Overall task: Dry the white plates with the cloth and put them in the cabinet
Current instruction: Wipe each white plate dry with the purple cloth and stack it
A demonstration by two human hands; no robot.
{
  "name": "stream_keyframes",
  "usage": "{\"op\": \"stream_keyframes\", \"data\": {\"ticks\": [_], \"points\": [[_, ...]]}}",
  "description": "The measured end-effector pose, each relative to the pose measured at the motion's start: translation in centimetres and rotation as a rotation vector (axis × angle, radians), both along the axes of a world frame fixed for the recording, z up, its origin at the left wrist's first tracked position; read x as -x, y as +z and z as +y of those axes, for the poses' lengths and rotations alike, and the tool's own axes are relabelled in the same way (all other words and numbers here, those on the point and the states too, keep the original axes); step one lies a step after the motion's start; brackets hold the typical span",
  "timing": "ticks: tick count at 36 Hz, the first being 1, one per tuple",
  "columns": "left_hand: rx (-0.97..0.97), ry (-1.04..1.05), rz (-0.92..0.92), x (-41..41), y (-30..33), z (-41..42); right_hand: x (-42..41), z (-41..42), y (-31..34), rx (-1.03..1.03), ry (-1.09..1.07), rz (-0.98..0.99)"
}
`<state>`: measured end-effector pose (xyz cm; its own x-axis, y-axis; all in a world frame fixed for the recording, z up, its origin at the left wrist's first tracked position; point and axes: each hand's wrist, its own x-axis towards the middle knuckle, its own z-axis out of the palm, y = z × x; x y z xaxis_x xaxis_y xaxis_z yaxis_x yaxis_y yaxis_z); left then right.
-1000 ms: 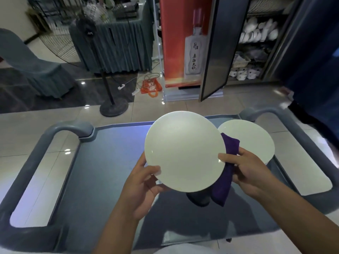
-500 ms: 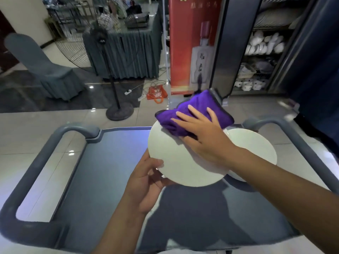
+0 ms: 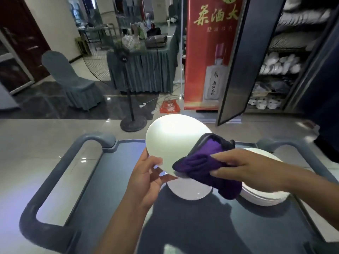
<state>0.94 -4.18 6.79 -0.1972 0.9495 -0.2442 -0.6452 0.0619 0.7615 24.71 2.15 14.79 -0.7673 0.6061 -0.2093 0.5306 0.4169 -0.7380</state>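
Nearest, the left hand is gripping the lower edge of the raised white plate, thumb curled over the face and fingers behind, so its grip is pinching the rim. Holding it by the edge is leaving the broad face free for wiping, and tilting it upright toward the person is keeping the surface in plain sight. The right hand is pressing the purple cloth against the plate's lower right side; its fingers are lying fairly straight over the bunched fabric, with the thumb out of sight, so whether that grip is also pinching the cloth I cannot tell. Folding the cloth into a pad is probably giving more dry material under the fingers.

Just beyond and below, 2 more lots of white crockery are resting on the grey cart: a single plate under the raised 1, and a low stack of plates under the right forearm. Keeping them close is likely shortening each reach.

Farther off, the cabinet is standing with its dark door swung open, shelves already holding white dishes, apparently ready for the dried plate. A red banner and a standing fan are standing to its left.
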Motion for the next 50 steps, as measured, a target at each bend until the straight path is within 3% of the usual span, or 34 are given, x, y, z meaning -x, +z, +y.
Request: {"op": "stream_keyframes", "data": {"ticks": [2,7,12,16,19,23,27,33,36,40,50], "points": [[-0.013,-0.005,0.016,0.1,0.4,0.3,-0.5,1.2,1.2,0.127,-0.142,0.173],[-0.060,0.017,0.091,0.6,1.6,1.2,-1.6,4.2,3.5,0.142,-0.500,0.484],[-0.146,0.001,0.106,0.8,3.1,2.4,-1.6,6.5,5.0,-0.037,-0.682,0.596],[-0.229,-0.034,0.091,-0.2,4.4,3.2,1.1,7.9,6.4,-0.322,-0.745,0.493],[-0.272,-0.062,0.133,-1.7,5.0,3.0,4.0,7.6,7.2,-0.588,-0.711,0.291],[-0.320,-0.130,0.142,-3.2,5.4,2.3,7.4,6.4,6.6,-0.667,-0.585,0.152],[-0.364,-0.160,0.118,-3.1,5.3,1.8,9.0,5.1,6.2,-0.518,-0.324,0.316],[-0.418,-0.172,-0.058,-2.6,4.3,1.5,9.4,2.5,5.2,-0.456,-0.086,0.198],[-0.404,-0.173,-0.261,-2.8,4.8,1.2,8.4,1.7,5.0,-0.346,-0.052,0.223],[-0.313,-0.124,-0.342,-3.4,5.0,1.0,7.0,1.0,4.5,-0.241,-0.063,0.262],[-0.077,-0.056,-0.247,-4.4,4.0,1.7,3.9,-0.4,2.9,-0.196,-0.087,0.148]]}}
